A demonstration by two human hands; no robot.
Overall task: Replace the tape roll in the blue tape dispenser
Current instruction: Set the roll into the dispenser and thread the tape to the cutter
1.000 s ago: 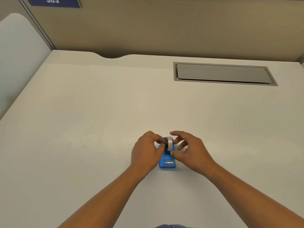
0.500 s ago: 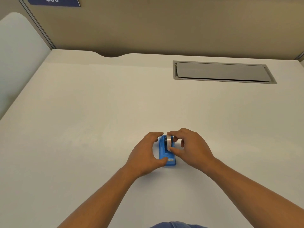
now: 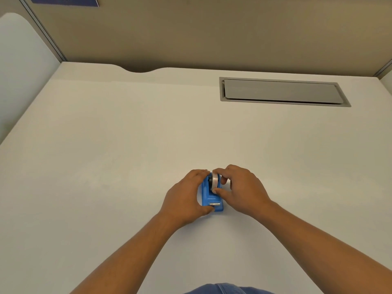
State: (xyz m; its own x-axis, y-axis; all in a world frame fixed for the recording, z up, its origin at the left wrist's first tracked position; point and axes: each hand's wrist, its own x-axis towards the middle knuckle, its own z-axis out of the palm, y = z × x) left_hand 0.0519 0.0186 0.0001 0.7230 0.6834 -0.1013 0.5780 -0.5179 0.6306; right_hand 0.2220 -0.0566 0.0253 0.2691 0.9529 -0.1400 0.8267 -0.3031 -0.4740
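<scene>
The small blue tape dispenser (image 3: 209, 198) lies on the white desk (image 3: 106, 166), its metal cutter end toward me. A clear tape roll (image 3: 215, 182) on a black hub sits in the dispenser's far end. My left hand (image 3: 184, 198) wraps the dispenser's left side, thumb at the near corner and fingers at the far end. My right hand (image 3: 241, 188) pinches the roll between index finger on top and thumb below. Part of the dispenser's far end is hidden by my fingers.
A grey cable hatch (image 3: 282, 92) is set into the desk at the back right. A beige partition wall (image 3: 191, 32) runs behind the desk, with a white side panel (image 3: 19, 66) at the left.
The roll has come down from above the dispenser into its far end. My left hand moved from the roll's hub to gripping the dispenser body.
</scene>
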